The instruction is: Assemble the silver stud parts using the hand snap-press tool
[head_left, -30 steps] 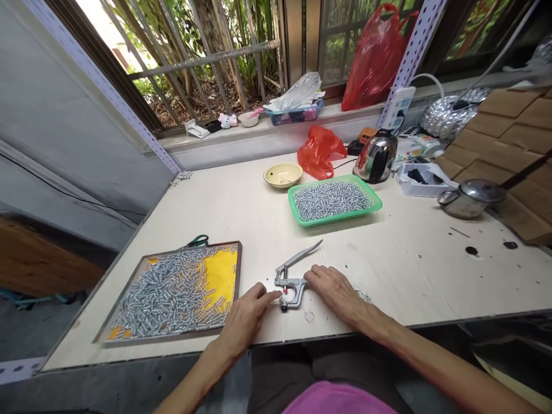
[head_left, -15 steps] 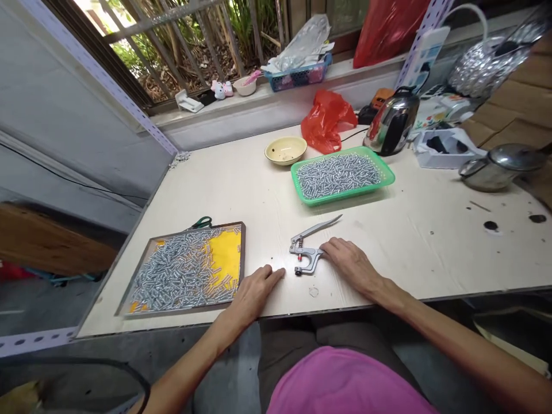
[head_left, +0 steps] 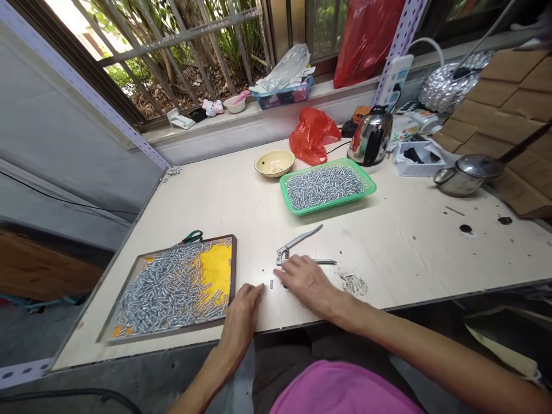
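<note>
A small spring lies by itself on the table between my hands. Just left of it, my left hand rests on the tabletop near the tray's corner, fingers loosely bent, with nothing visible in them. My right hand reaches across the snap pliers, fingers stretched out and covering their jaw; whether it touches them is unclear. The pliers lie with their two grey handles spread apart. At left, a shallow tray with a yellow bottom holds many small metal springs.
A green basket full of similar metal pieces stands farther back, beside a cream bowl and a red plastic bag. Green-handled scissors lie behind the tray. A kettle and a metal pot stand at right.
My right hand has moved left, from the pliers' lower handle to over their jaw. My left hand has drawn back slightly. A lone spring now shows between the hands. The view has shifted.
</note>
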The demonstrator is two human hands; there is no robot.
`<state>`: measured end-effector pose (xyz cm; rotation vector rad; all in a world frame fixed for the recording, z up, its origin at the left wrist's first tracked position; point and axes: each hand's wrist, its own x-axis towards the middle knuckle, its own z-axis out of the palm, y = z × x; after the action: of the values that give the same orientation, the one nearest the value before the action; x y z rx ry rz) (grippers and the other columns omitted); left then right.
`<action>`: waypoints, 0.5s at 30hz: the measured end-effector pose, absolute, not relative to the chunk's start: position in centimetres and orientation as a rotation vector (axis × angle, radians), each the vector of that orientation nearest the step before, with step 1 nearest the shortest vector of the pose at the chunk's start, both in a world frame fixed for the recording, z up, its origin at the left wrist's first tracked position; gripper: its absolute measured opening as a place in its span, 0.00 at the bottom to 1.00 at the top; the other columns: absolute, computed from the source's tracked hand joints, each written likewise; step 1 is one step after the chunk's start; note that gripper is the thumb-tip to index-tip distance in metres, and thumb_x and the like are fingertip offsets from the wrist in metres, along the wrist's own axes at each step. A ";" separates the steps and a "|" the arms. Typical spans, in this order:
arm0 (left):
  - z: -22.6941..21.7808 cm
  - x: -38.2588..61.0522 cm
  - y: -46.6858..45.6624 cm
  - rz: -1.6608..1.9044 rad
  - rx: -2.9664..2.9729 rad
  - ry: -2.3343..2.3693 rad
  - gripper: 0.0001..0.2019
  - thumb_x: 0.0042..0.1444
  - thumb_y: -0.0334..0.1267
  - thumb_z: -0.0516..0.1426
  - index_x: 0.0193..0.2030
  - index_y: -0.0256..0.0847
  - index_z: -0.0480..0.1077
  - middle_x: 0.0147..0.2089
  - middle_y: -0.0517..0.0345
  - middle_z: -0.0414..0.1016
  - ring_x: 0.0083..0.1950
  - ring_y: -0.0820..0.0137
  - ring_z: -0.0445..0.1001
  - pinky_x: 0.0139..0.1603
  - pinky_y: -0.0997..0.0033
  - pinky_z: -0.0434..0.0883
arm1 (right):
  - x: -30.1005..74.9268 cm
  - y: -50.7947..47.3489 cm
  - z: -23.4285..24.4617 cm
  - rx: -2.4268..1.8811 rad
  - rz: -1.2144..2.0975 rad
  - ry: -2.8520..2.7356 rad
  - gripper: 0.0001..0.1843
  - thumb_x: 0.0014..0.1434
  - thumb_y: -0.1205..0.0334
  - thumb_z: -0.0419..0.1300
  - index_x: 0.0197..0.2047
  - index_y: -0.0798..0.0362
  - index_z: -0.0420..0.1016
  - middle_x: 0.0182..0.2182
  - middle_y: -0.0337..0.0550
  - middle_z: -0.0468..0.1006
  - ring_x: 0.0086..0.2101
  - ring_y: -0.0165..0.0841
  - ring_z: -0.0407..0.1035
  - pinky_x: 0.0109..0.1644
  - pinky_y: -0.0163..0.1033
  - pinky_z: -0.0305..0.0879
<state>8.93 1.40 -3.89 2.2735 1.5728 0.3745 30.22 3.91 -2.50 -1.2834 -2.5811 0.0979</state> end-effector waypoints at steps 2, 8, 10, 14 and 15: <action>-4.4 9.0 0.6 0.349 2.341 1.586 0.18 0.57 0.25 0.46 0.47 0.42 0.71 0.39 0.53 0.70 0.41 0.67 0.72 0.42 0.67 0.72 | 28.0 4.2 -3.1 -1.112 0.139 -2.641 0.09 0.65 0.66 0.51 0.46 0.52 0.70 0.40 0.44 0.73 0.43 0.37 0.61 0.42 0.43 0.55; -6.7 7.9 0.1 0.482 2.465 1.631 0.21 0.54 0.22 0.45 0.46 0.46 0.70 0.37 0.55 0.71 0.39 0.67 0.72 0.40 0.68 0.72 | 24.7 5.7 -6.0 -0.903 0.068 -2.716 0.04 0.61 0.69 0.56 0.34 0.56 0.71 0.32 0.42 0.72 0.37 0.36 0.62 0.35 0.41 0.57; -7.4 7.6 0.3 0.544 2.497 1.613 0.20 0.55 0.23 0.45 0.46 0.46 0.70 0.35 0.56 0.71 0.38 0.67 0.73 0.41 0.69 0.72 | 24.6 5.9 -6.2 -0.903 0.026 -2.709 0.03 0.60 0.69 0.57 0.34 0.56 0.70 0.31 0.42 0.71 0.36 0.36 0.62 0.33 0.40 0.56; -7.5 7.6 0.1 0.543 2.549 1.646 0.18 0.57 0.24 0.45 0.46 0.46 0.70 0.38 0.55 0.71 0.40 0.68 0.73 0.42 0.70 0.71 | 26.0 6.5 -3.6 -0.895 -0.088 -2.644 0.07 0.62 0.71 0.52 0.35 0.54 0.70 0.32 0.42 0.70 0.35 0.35 0.61 0.34 0.39 0.57; -7.2 7.7 0.0 0.497 2.559 1.661 0.19 0.57 0.24 0.45 0.46 0.46 0.70 0.40 0.54 0.70 0.42 0.68 0.72 0.41 0.71 0.71 | 26.9 7.1 -2.3 -0.930 -0.119 -2.593 0.10 0.64 0.71 0.50 0.36 0.54 0.70 0.33 0.43 0.70 0.35 0.34 0.61 0.36 0.39 0.57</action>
<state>7.68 -0.04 -7.18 2.5593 1.6613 0.4966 26.93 7.13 -2.30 -0.9301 -2.5927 -0.1195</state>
